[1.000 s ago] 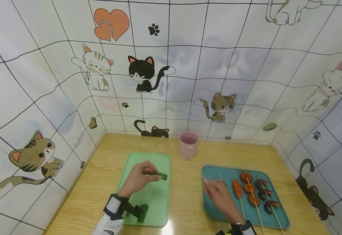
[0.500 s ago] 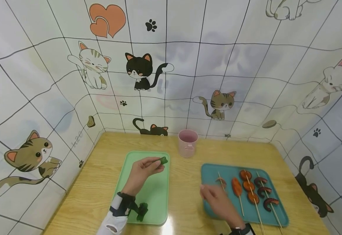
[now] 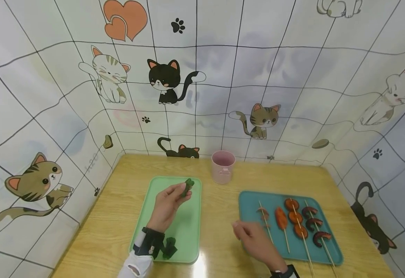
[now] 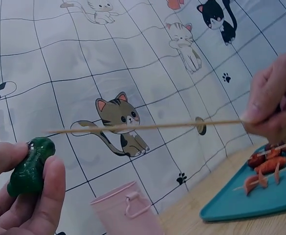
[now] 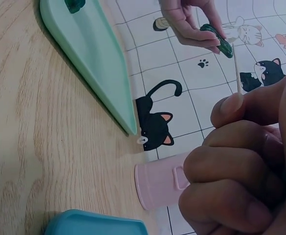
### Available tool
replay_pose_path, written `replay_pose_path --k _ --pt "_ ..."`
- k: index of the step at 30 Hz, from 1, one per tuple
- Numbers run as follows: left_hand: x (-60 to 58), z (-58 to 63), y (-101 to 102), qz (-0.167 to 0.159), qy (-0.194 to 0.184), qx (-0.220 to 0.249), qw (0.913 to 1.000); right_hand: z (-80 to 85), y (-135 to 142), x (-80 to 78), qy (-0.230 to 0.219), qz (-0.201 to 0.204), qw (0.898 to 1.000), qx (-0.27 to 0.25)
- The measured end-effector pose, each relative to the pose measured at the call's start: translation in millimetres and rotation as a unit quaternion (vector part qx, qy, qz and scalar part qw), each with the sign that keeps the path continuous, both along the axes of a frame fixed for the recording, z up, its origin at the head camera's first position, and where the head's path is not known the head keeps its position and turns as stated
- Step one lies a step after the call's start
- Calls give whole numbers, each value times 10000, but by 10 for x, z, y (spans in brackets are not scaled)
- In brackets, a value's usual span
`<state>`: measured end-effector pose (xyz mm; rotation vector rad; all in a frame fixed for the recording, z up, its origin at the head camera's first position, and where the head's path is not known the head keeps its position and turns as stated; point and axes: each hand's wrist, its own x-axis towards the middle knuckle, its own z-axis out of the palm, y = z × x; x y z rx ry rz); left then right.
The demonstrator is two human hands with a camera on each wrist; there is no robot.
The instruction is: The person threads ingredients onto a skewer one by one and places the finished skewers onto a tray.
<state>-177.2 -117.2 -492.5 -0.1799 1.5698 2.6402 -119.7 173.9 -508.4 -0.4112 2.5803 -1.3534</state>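
Note:
My left hand (image 3: 167, 206) pinches a glossy dark green, lumpy food piece (image 4: 30, 169) between thumb and fingers, above the far end of the light green tray (image 3: 188, 231). Another dark green piece (image 3: 169, 248) lies on that tray near the left wrist. Beside the left edge of the teal tray, my right hand (image 3: 256, 239) pinches a thin wooden skewer (image 4: 157, 126) between thumb and forefinger, its other fingers curled. The skewer points toward the green piece, its tip close to the top end; whether they touch I cannot tell.
The teal tray (image 3: 249, 202) at right holds several loaded skewers, among them round orange-brown slices (image 3: 295, 217) and dark curled pieces (image 3: 314, 223). A pink cup (image 3: 222, 170) stands at the back of the wooden table (image 3: 219, 216), before a cat-patterned wall covering (image 3: 216, 77).
My left hand has lifted the green piece a little and turned it from lying sideways to more upright. The right hand has shifted left and slightly down, uncovering a skewer on the teal tray.

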Motion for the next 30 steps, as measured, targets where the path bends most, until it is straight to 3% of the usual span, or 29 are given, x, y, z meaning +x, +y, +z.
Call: replay_pose_path --k 10,15,30 --pt "2 -7 16 200 -213 398 9988 0 3 3 -34 161 9998 110" --pt "21 -16 20 144 -224 431 9987 -5 -1 5 13 136 9997 217" --pt "103 -44 135 -130 -55 16 9999 8 -73 0 0 213 9997 102"
